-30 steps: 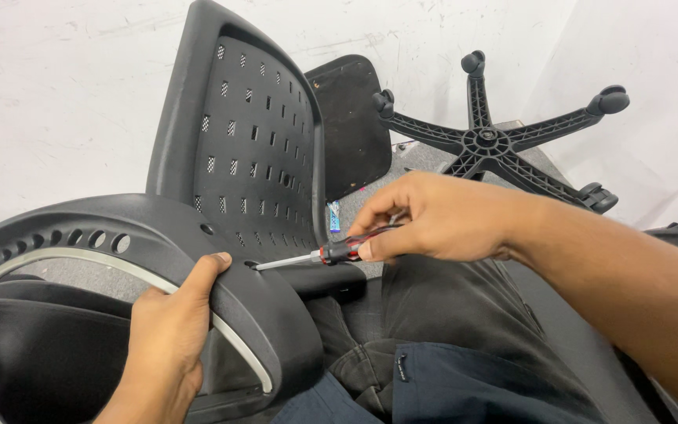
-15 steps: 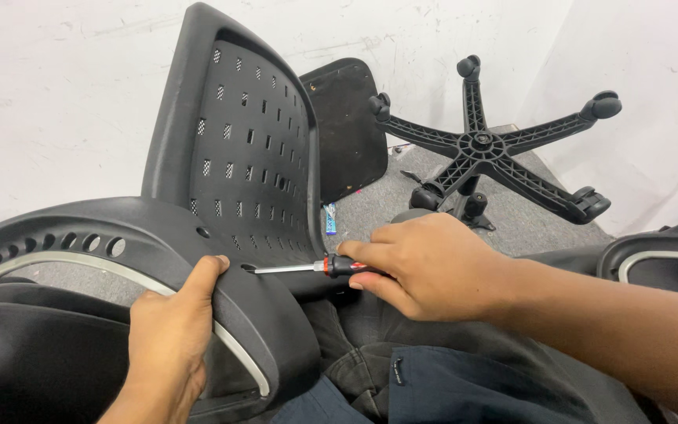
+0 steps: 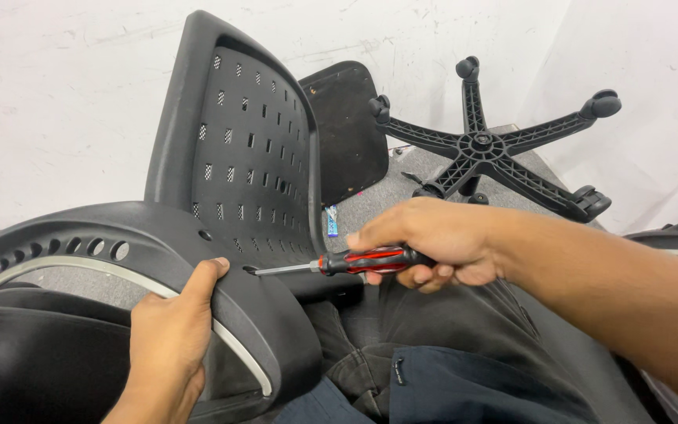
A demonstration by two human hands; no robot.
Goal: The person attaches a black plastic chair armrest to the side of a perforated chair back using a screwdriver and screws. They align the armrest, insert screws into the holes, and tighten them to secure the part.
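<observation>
My left hand (image 3: 168, 339) grips the curved black plastic chair frame (image 3: 103, 235) that lies across my lap, fingers wrapped over its edge with a grey trim strip. My right hand (image 3: 433, 242) is shut on a screwdriver with a red and black handle (image 3: 370, 261). Its metal shaft points left and the tip rests at a hole in the frame just right of my left thumb. Behind the frame stands a black perforated chair backrest (image 3: 249, 149), upright and leaning slightly.
A black five-star chair base with casters (image 3: 496, 149) lies upside down on the grey floor at the back right. A black seat pad (image 3: 347, 126) leans against the white wall. A small blue packet (image 3: 331, 221) lies on the floor. Another chair part (image 3: 668, 235) shows at right.
My right hand has shifted its hold on the screwdriver handle and turned it; the tip stays at the hole in the frame. My left hand has kept its grip.
</observation>
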